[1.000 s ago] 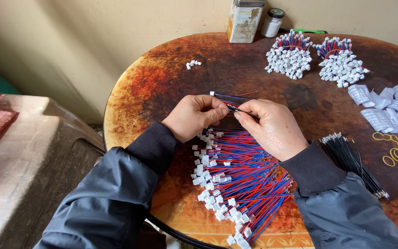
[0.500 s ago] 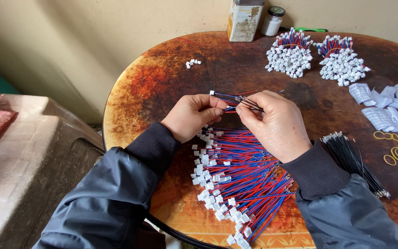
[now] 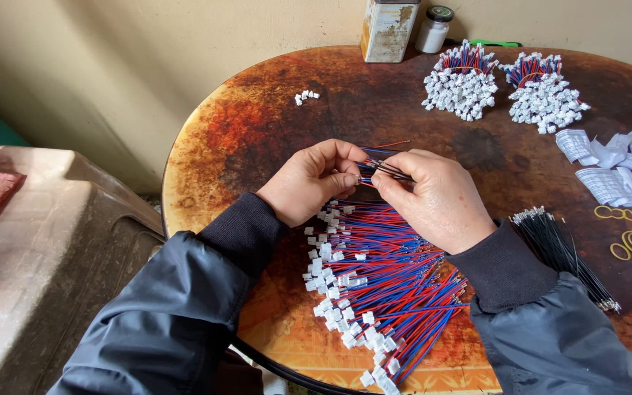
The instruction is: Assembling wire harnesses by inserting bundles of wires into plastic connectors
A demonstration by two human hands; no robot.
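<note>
Head view: your left hand (image 3: 314, 181) and right hand (image 3: 437, 199) meet above the round tabletop (image 3: 257, 132), fingers pinching a small bunch of thin wires (image 3: 383, 168) between them. Below lies the fanned pile of red and blue leads (image 3: 382, 285) with white plug ends. These leads look light, limp and easily tangled; grip them near the plug, not mid-length. Black wires (image 3: 561, 249) lie to the right.
</note>
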